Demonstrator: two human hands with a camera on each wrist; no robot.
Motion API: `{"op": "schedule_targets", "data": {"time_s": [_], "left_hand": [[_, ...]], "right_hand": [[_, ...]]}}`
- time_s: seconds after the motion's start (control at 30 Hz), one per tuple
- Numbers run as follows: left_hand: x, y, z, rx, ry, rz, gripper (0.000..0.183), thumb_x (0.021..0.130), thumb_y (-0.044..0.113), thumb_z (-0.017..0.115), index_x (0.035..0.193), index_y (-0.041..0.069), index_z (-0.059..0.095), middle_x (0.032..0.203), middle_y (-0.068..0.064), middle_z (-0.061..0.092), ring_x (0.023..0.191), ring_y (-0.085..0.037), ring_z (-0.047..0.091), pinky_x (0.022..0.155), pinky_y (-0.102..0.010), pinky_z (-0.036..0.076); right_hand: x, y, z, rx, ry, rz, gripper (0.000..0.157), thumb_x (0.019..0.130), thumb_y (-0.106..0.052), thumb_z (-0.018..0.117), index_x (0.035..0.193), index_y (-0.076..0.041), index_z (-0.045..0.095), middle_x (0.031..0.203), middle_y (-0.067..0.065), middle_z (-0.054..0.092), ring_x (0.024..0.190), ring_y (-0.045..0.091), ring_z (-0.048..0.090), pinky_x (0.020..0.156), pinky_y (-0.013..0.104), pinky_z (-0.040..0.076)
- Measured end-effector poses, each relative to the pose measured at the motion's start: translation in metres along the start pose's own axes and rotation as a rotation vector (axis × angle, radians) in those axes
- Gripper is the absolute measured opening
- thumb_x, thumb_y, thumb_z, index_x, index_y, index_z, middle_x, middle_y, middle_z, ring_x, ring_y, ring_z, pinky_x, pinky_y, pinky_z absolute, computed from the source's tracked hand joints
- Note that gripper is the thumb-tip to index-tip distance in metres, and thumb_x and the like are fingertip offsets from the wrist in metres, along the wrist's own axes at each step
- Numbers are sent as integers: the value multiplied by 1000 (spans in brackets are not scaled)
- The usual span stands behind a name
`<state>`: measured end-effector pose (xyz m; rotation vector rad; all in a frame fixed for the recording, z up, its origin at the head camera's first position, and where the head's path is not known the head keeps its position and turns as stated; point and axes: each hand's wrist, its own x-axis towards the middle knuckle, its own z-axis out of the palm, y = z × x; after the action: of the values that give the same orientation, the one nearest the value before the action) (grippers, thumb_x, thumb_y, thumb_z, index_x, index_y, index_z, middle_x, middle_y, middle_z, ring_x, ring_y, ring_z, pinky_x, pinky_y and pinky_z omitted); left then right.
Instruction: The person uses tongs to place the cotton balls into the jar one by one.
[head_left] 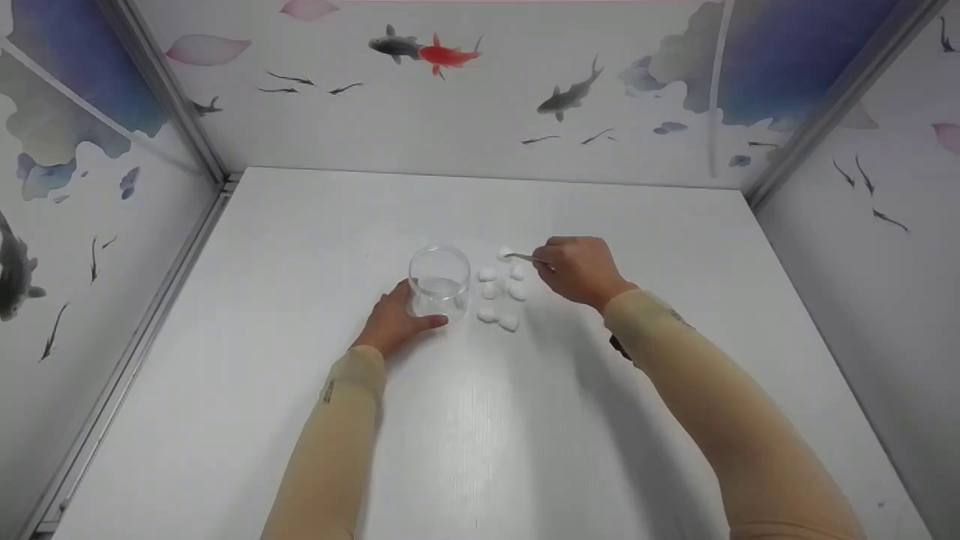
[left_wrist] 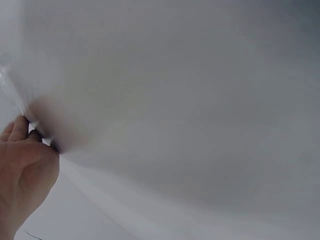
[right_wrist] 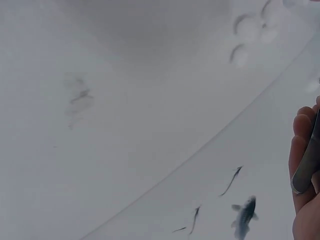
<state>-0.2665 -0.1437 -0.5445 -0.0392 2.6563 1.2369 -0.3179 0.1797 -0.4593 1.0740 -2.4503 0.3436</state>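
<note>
My left hand (head_left: pixel 394 321) holds a clear round plastic jar (head_left: pixel 440 306) from its near left side, thumb across the front and fingers along the left wall. The jar stands upright on the table. In the left wrist view, the left hand (left_wrist: pixel 30 167) shows against the jar's clear edge. My right hand (head_left: pixel 583 268) grips metal tweezers (head_left: pixel 527 258), their tips pointing left at the farthest white cotton ball (head_left: pixel 505 253). The tweezers' rear end (right_wrist: pixel 304 167) shows along the right palm in the right wrist view.
Several other white cotton balls (head_left: pixel 489 289) lie in two loose columns just right of the jar. The white table (head_left: pixel 300 225) meets upright panels with painted fish (head_left: pixel 570 97) at the back and sides.
</note>
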Motion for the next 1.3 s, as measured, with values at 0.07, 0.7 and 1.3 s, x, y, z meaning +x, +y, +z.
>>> {"op": "schedule_targets", "data": {"time_s": [0.07,0.7,1.3], "left_hand": [[1,-1,1,4,2,6,106,78,53,81,158,10,26,160,-12,31,149,-35,18,122,-48,10],[1,0,5,24,-4,7,108,77,54,82,158,10,25,159,-12,32,148,-34,20,123,-46,9],[2,-2,0,10,-4,11,105,78,54,81,158,12,26,160,-11,32,149,-34,18,123,-47,7]], "right_hand": [[8,-8,0,4,12,-20,10,88,-6,69,87,-11,78,73,1,68,57,15,61,49,33,54],[31,-47,17,60,-84,-66,11,91,-12,68,94,-13,79,79,-3,70,63,9,63,55,28,55],[-2,-7,-3,53,-29,-11,9,89,-8,71,94,-10,78,78,0,69,60,13,62,51,32,53]]}}
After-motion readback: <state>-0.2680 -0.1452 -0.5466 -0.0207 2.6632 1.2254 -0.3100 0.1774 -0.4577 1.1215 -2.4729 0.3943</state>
